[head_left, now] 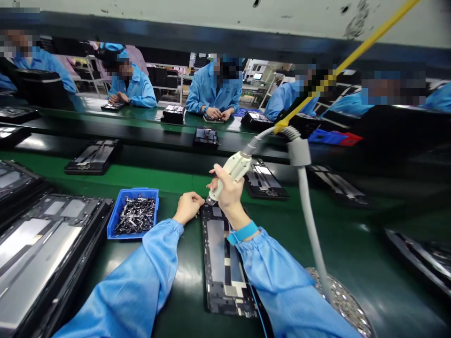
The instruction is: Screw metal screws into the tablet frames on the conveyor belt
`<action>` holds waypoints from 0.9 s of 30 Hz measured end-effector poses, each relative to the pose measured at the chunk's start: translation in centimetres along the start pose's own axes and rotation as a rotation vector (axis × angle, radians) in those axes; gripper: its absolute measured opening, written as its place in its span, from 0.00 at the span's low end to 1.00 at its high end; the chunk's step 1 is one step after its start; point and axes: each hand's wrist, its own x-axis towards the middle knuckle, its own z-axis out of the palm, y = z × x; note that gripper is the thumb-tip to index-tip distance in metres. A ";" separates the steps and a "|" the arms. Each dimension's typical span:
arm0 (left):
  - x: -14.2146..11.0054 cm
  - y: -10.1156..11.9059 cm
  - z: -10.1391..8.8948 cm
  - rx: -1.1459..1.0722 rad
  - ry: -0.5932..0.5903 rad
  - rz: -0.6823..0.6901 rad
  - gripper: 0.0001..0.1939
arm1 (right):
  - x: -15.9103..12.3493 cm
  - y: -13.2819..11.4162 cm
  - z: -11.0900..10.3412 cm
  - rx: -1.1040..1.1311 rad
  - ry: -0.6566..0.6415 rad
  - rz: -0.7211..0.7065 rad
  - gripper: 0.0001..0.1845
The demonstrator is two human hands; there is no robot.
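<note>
My right hand (230, 190) is wrapped round a cream electric screwdriver (235, 167), tilted with its tip down at the top edge of an opened tablet (216, 244). A cable and a grey hose run from the tool's upper end. At the tablet's top left corner, my left hand (189, 207) has its fingers pinched together; what they hold, if anything, is hidden. The tablet lies flat, showing silver plates and black flex strips. A blue band circles my right wrist, with a thin cord along the sleeve.
A blue bin (132, 234) of small black parts stands left of my left hand. Stacked tablet housings (38, 253) fill the far left. A round dish of metal screws (347, 300) sits by my right forearm. Several co-workers in blue sit across the conveyor line (158, 180).
</note>
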 end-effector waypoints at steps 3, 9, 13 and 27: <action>0.2 0.1 0.2 0.002 -0.003 -0.048 0.08 | 0.3 1.5 0.3 -0.010 0.023 0.017 0.18; 0.4 -0.1 0.3 0.010 0.015 -0.062 0.08 | 0.0 2.6 0.3 -0.004 0.007 0.016 0.18; 0.5 -0.3 0.3 0.015 0.029 -0.054 0.08 | -0.3 2.6 0.4 -0.026 -0.013 0.015 0.19; -1.2 1.4 0.1 0.124 0.142 -0.018 0.06 | -1.3 -1.5 -0.2 0.170 0.026 -0.103 0.21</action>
